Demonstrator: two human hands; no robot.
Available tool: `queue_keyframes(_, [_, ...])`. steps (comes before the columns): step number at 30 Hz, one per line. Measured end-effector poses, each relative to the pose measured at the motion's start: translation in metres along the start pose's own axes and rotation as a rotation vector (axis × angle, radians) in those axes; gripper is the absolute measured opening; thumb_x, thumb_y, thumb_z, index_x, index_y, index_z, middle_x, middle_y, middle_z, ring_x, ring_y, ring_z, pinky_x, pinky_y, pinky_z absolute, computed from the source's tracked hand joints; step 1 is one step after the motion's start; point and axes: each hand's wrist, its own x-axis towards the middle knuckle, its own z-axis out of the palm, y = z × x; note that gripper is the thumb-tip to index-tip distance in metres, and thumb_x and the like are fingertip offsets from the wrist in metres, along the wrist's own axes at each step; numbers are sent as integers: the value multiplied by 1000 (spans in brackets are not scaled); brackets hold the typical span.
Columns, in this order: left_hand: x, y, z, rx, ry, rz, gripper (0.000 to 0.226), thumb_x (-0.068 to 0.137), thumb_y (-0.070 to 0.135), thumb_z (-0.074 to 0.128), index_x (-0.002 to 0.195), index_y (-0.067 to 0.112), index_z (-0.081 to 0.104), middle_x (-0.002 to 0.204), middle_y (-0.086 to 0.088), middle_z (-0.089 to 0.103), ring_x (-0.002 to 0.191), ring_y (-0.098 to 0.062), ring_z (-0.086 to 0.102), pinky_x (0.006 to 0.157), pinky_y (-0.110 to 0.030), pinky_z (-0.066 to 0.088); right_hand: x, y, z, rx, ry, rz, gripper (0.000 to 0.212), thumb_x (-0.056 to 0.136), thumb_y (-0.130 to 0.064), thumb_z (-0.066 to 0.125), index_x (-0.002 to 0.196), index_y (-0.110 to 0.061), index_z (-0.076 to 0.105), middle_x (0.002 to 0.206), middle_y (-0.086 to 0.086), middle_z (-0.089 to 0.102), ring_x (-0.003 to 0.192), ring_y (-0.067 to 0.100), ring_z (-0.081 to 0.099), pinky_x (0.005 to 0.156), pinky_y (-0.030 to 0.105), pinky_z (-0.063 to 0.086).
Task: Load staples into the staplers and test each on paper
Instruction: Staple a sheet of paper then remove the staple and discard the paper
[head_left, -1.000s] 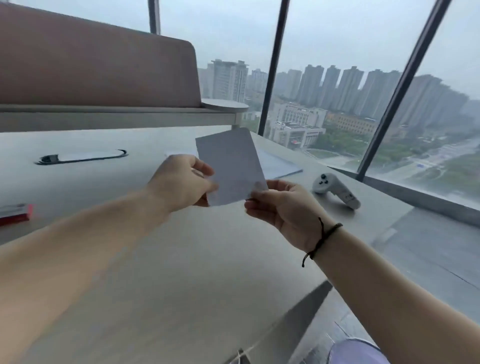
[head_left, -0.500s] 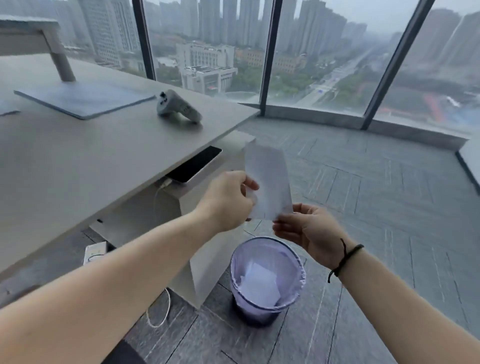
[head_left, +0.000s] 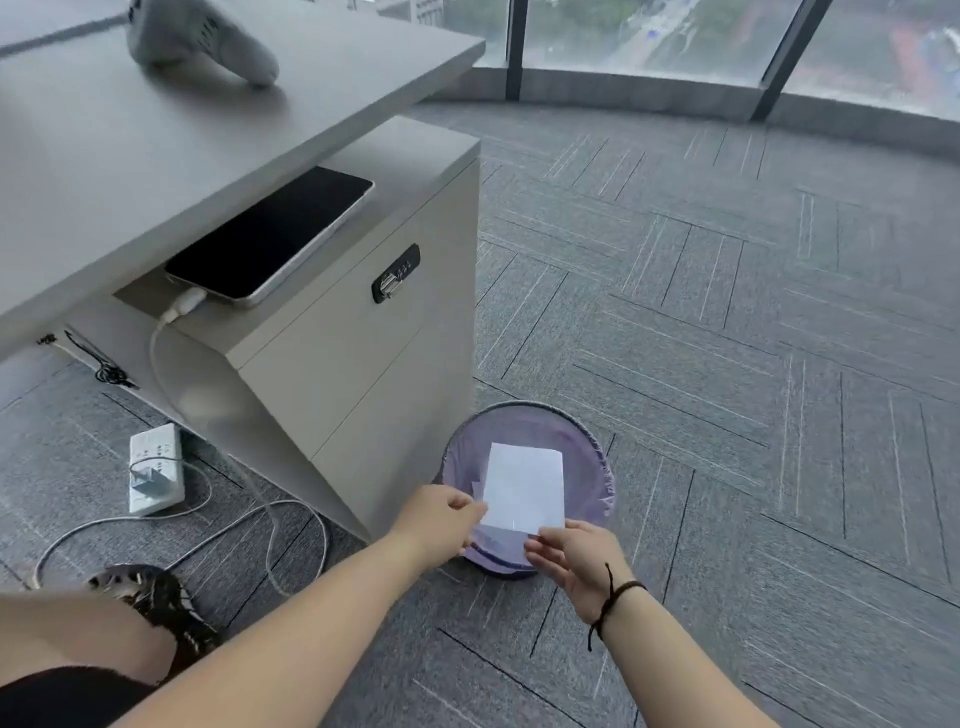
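paper (head_left: 524, 488) held over the bin (head_left: 597, 457), both my hands on its near edge. left hand (head_left: 441, 519) pinches the lower left corner between thumb and fingertips; right hand (head_left: 571, 558) pinches the lower right corner the same way, fingers curled onto the sheet. sheet stands tilted up and away from me, directly above the bin's purple liner, not touching the rim as far as i can tell. another pale scrap shows inside the bin just beside the sheet's left edge.

handling notes: sheet is light and thin, with little stiffness of its own. it keeps its plane only because i hold it at two corners. one-corner grip would likely let it droop or twist. it creases easily, so a gentle pinch is enough. a faint mark near the bottom edge may be a staple; too small to confirm.

judgement: test on this sheet looks done and it is headed for disposal. no stapler in view. desk (head_left: 156, 145), cabinet (head_left: 363, 332) and a tablet (head_left: 270, 234) on charge lie to my left, well apart from the bin.
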Motion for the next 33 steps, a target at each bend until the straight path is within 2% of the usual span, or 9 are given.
queue_keyframes(3, [9, -7, -8, 16, 0, -22, 22, 98, 24, 53, 90, 7, 64, 86, -11, 64, 72, -20, 62, 64, -27, 57, 22, 7, 5, -22, 60, 30, 32, 90, 12, 52, 122, 14, 49, 84, 24, 64, 58, 25, 65, 47, 28, 58])
queue_keyframes(8, [18, -6, -23, -17, 62, -45, 37, 99, 37, 51, 86, 4, 63, 83, -11, 63, 69, -21, 62, 73, -39, 60, 38, 16, 12, -25, 65, 85, 33, 96, 0, 51, 126, 13, 47, 103, 26, 60, 81, 32, 64, 66, 35, 58])
queue_keyframes(13, [13, -2, -31, -6, 91, -26, 46, 99, 37, 49, 96, -4, 68, 86, -15, 69, 66, -19, 62, 69, -36, 60, 28, 27, 7, -31, 54, 101, 36, 97, -3, 49, 130, 10, 44, 113, 29, 61, 88, 35, 67, 64, 35, 58])
queue_keyframes(16, [4, 0, -35, -30, 113, 14, 45, 99, 37, 49, 98, -3, 69, 94, -18, 72, 69, -20, 65, 71, -42, 62, 19, 29, -1, 11, 46, 95, 35, 97, -6, 49, 130, 8, 47, 115, 29, 63, 92, 36, 68, 58, 34, 62])
queue_keyframes(20, [-17, 9, -41, -67, 130, 76, 41, 100, 33, 49, 98, -3, 69, 92, -14, 71, 67, -19, 64, 73, -43, 60, -4, 20, -8, 53, 24, 39, 31, 98, -7, 48, 126, 7, 50, 115, 31, 63, 86, 36, 68, 57, 34, 62])
queue_keyframes(24, [-43, 23, -54, -50, 168, 161, 29, 98, 24, 53, 95, 1, 71, 95, -14, 74, 65, -16, 64, 68, -35, 57, -47, -8, 8, 13, -25, -96, 24, 98, -8, 51, 118, 4, 55, 103, 28, 67, 78, 35, 68, 60, 37, 62])
queue_keyframes(27, [-76, 44, -73, -22, 234, 267, 20, 94, 23, 57, 81, 18, 72, 83, -3, 75, 67, -17, 67, 77, -44, 59, -97, -37, 47, -105, -142, -264, 16, 97, -7, 54, 109, 2, 59, 94, 25, 68, 74, 35, 68, 72, 43, 60])
queue_keyframes(29, [-111, 59, -95, -65, 299, 355, 20, 93, 23, 59, 77, 24, 71, 79, 3, 74, 68, -16, 67, 79, -44, 60, -136, -54, 83, -189, -242, -394, 14, 96, -6, 56, 105, 2, 62, 85, 21, 69, 65, 30, 66, 68, 40, 58])
queue_keyframes(33, [-212, 79, -151, -113, 471, 604, 13, 93, 24, 62, 90, 22, 74, 81, 3, 75, 73, -15, 71, 73, -37, 60, -227, -77, 154, -295, -449, -708, 9, 92, -7, 61, 94, -2, 68, 72, 16, 69, 57, 24, 63, 58, 33, 57])
